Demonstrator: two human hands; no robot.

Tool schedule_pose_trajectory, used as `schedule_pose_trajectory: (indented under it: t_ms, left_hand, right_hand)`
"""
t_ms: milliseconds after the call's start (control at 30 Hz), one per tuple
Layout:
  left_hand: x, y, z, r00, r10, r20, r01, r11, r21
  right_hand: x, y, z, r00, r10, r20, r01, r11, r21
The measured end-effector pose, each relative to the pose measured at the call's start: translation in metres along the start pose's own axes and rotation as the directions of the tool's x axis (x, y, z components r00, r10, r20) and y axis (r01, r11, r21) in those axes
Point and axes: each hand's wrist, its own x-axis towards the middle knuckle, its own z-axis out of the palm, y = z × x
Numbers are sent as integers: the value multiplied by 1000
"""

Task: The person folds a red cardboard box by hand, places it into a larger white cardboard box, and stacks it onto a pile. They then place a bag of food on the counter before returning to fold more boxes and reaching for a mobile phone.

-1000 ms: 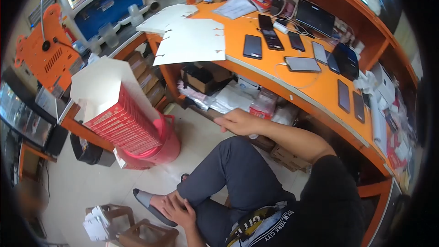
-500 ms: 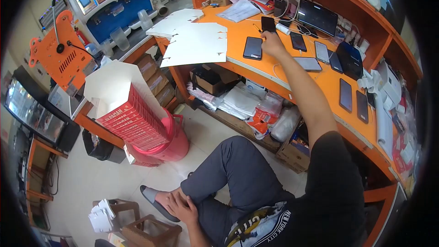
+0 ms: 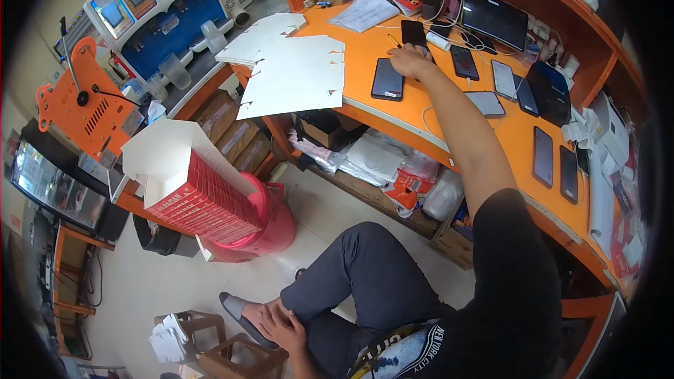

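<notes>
R hand (image 3: pixel 409 62) is stretched out over the orange desk (image 3: pixel 365 56), fingers curled down onto the top, nothing seen held; grip can't be told exactly. A black phone (image 3: pixel 387 78) lies just left of it, another phone (image 3: pixel 414 31) just beyond, a yellow pen (image 3: pixel 393 40) near the fingertips. L hand (image 3: pixel 281 326) is laid loosely open on the foot by a sandal (image 3: pixel 242 319).

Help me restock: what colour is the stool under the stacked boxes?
Pinkish red stool, head view.
</notes>
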Motion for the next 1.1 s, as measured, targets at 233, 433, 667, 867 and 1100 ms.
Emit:
schedule_pose_trajectory:
  t_ms: [233, 433, 667, 867, 1100]
  left_hand:
    - [4, 9, 2, 1000, 4, -1, -4, 1000, 21]
    - [4, 7, 3, 1000, -18, 10, 17, 1000, 17]
    - [4, 10, 2, 1000, -7, 24, 6, 1000, 28]
    - [4, 11, 3, 1000, 6, 21, -6, 1000, 31]
    - [6, 12, 6, 1000, -6, 9, 5, 1000, 20]
  right_hand:
    - [7, 14, -11, 992, -122, 28, 124, 990, -68]
    - [9, 20, -8, 975, -218, 45, 220, 974, -58]
    - [8, 11, -7, 970, -233, 70, 236, 971, -37]
    - [11, 7, -10, 973, -207, 101, 212, 977, -34]
    - [25, 30, -14, 975, -213, 67, 210, 977, 41]
